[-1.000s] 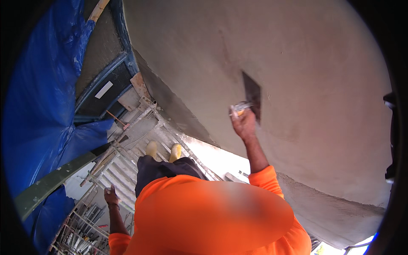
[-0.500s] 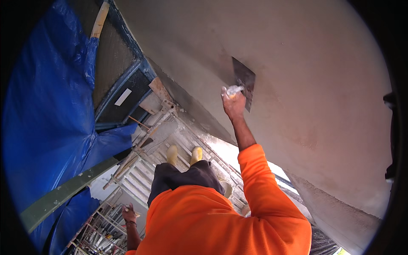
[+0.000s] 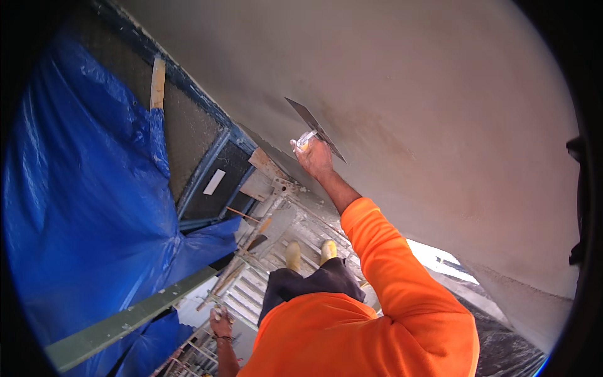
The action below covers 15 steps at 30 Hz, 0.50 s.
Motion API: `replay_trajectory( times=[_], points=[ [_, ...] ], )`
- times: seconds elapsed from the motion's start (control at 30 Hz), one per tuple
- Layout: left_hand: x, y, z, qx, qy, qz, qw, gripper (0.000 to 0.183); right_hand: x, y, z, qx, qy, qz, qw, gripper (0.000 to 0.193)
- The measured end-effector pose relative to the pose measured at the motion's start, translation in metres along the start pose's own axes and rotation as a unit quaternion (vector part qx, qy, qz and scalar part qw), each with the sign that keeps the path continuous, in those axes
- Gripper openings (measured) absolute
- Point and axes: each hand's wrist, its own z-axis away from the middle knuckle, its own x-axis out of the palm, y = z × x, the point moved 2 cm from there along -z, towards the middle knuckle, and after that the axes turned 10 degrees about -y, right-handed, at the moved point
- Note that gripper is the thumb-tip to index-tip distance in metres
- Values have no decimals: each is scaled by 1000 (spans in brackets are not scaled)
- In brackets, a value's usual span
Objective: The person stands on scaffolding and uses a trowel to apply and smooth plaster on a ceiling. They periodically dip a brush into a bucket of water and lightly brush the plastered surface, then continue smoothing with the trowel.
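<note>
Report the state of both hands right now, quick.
Left hand: nothing visible in it; too small to tell whether it is open or closed.
Right hand: closed, holding the trowel by its handle.

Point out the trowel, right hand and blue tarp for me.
Trowel [image 3: 311, 121], head view: middle of the dark blade.
Right hand [image 3: 316, 158], head view: back of the hand.
Blue tarp [image 3: 94, 207], head view: middle of the sheet.

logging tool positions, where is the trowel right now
In the head view, the trowel is a little above the picture's centre, gripped in the right hand at the grey wall, with the blue tarp off to its left.
</note>
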Motion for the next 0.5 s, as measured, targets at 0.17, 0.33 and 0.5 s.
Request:
replay_trajectory(
  times=[0.17,0.33,0.5],
  points=[
    [9,-16,9,-52,48,-47,996,24,-23,-7,-8,-9,41,-20,999,50],
    [1,-42,1,-33,-43,-104,993,27,-64,-1,27,-53,116,-85,988,44],
    [8,-30,-41,-39,-95,37,994,23,-121,10,81,-77,158,-131,976,34]
  ],
)
